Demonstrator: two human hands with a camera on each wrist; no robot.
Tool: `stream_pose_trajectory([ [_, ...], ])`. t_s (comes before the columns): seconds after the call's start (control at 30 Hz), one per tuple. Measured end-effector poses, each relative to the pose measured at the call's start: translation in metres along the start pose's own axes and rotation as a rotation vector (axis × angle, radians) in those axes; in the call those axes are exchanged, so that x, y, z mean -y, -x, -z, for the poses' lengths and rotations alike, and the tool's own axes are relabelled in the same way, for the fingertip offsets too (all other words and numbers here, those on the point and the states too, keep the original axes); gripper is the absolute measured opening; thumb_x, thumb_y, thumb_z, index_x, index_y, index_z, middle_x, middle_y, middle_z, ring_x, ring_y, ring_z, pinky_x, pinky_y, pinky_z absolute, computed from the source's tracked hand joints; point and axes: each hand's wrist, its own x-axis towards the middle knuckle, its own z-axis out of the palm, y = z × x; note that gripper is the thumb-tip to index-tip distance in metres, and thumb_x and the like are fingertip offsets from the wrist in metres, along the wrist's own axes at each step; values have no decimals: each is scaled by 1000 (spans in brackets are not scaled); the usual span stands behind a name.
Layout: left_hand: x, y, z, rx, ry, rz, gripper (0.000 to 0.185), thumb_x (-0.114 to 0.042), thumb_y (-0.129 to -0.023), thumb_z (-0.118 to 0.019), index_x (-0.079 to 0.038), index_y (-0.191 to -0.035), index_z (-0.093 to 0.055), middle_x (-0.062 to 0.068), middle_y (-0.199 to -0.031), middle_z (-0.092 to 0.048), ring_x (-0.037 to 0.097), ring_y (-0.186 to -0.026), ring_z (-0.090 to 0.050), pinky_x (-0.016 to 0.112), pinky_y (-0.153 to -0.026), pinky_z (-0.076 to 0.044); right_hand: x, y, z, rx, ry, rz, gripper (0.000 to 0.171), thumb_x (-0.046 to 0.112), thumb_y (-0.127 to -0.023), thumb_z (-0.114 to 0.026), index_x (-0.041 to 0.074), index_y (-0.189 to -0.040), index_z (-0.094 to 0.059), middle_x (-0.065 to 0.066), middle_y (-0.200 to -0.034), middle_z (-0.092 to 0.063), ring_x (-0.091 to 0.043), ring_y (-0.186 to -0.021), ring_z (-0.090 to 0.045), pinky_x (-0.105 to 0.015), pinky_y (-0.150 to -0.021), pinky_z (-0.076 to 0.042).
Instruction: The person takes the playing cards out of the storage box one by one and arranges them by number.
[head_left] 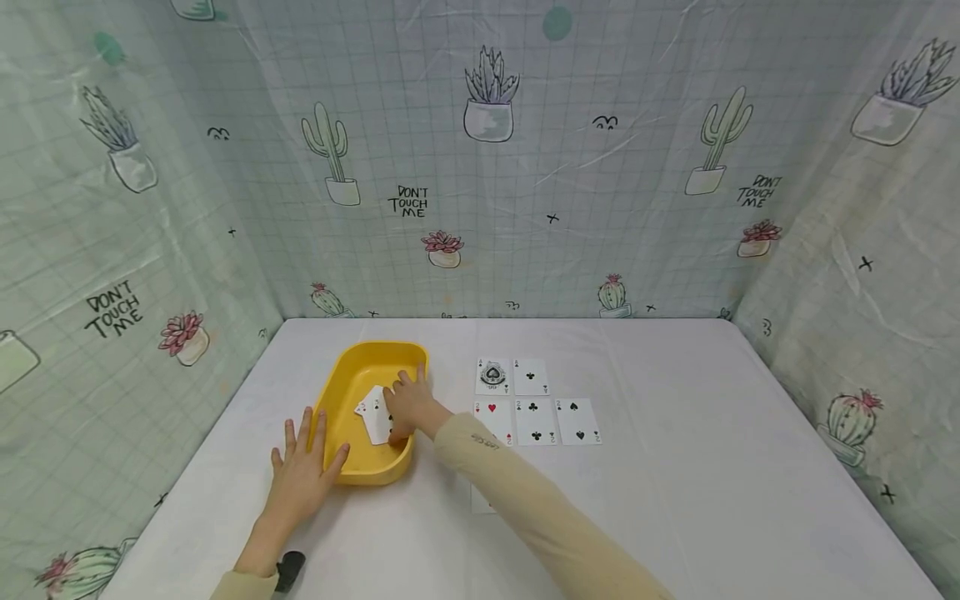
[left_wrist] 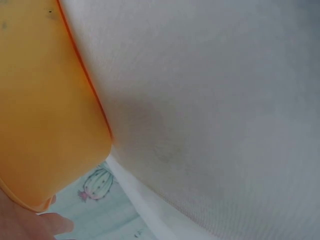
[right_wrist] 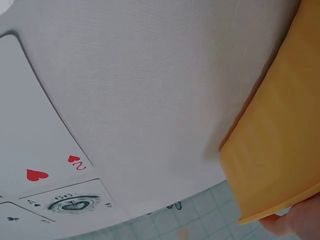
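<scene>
A pale green cloth [head_left: 510, 183] printed with potted cacti walls in one white-covered table [head_left: 675, 467]. Across it reaches the beige sleeve [head_left: 555, 521] of the right arm. One yellow, round-cornered tray [head_left: 367, 477] stands between the left hand [head_left: 297, 479], its spread fingers at the near-left rim, and the right hand [head_left: 414, 406], its bent fingers inside; whether they pinch anything I cannot tell. Beside those fingertips overlap at least two white tray cards [head_left: 375, 423], partly hidden. Right of them lie five face-up table cards [head_left: 536, 421], two aces and three twos; the sleeve covers most of a sixth card [head_left: 481, 502].
</scene>
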Motion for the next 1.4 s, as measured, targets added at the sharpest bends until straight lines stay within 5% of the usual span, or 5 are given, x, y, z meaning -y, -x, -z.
stream_pose_trajectory([
  [0.6,1,-1,-1,-6,-12,-1,73,-46,-92,-36,3,-141,-14,28,-146,-8,55,-129,-5,74,-92,-11,-3,9,4,-234,-63,14,103,77,-58,-56,17,-139,-31,-1,-134,-37,-23,-129,-27,-55,-103,-23],
  [1.4,-1,0,0,-1,4,-2,73,-45,-92,-37,2,-141,-13,27,-147,-7,55,-129,-5,74,-92,-11,-23,44,31,-335,-162,77,92,61,-66,-64,17,-139,-30,0,-136,-32,-23,-129,-22,-55,-101,-23],
])
